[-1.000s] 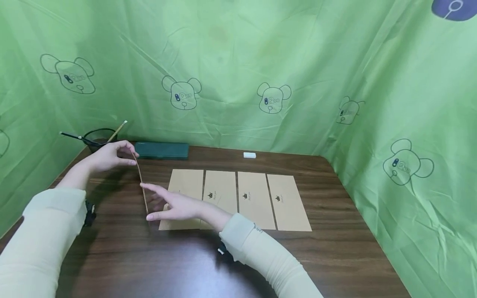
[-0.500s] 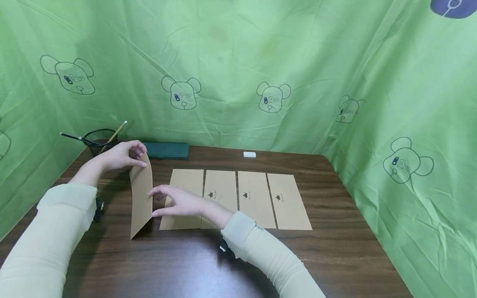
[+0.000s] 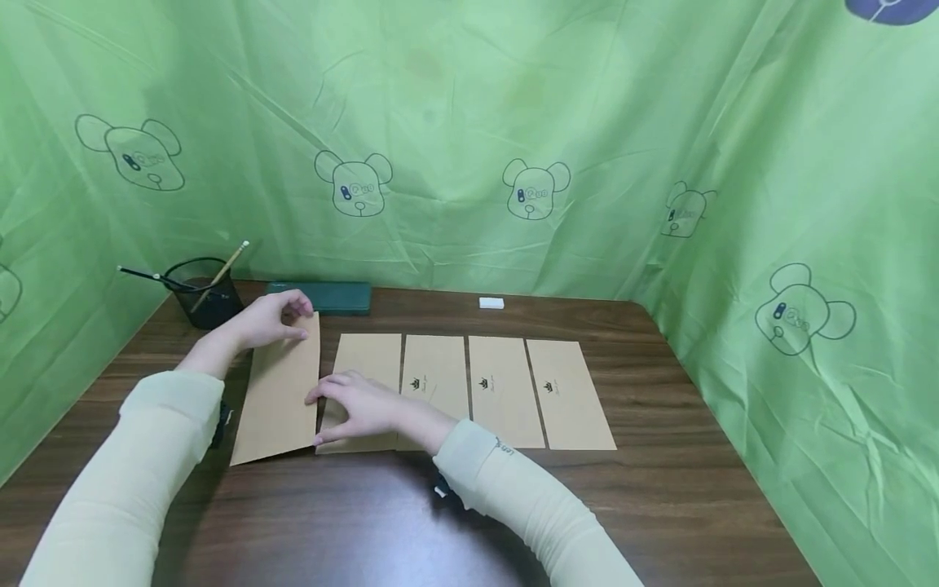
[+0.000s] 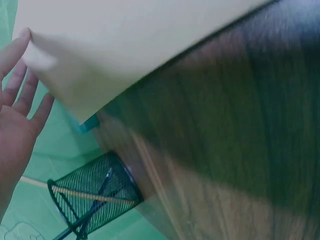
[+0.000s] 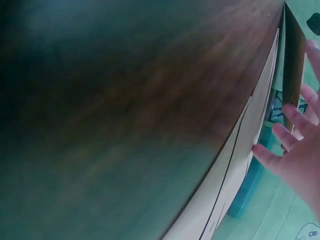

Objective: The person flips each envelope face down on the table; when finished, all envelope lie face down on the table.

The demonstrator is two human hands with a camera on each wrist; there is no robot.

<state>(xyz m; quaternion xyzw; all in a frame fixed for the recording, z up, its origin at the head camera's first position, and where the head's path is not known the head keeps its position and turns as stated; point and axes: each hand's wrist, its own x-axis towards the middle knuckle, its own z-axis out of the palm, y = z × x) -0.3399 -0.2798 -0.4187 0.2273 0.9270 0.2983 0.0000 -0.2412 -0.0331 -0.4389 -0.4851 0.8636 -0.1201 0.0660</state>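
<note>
My left hand pinches a plain brown kraft-paper card at its far edge, the thumb on the upper face. The card tilts, its left side lower and its right side raised off the table. My right hand reaches to the card's right edge, with index fingertip and thumb tip at that edge; in the right wrist view its fingers are spread. Whether they touch the card I cannot tell. To the right, several similar cards lie side by side in a row, some showing a small black crown print. My right hand and forearm partly cover the row.
A black mesh pen cup with a pencil and a dark pen stands at the back left. Beside it lies a dark green box. A white eraser-like block sits at the back of the wooden table. Green curtains surround it.
The held card has turned from nearly edge-on to almost flat, its plain face now upward. My left hand has moved right and nearer; the right hand has shifted slightly right and nearer.
</note>
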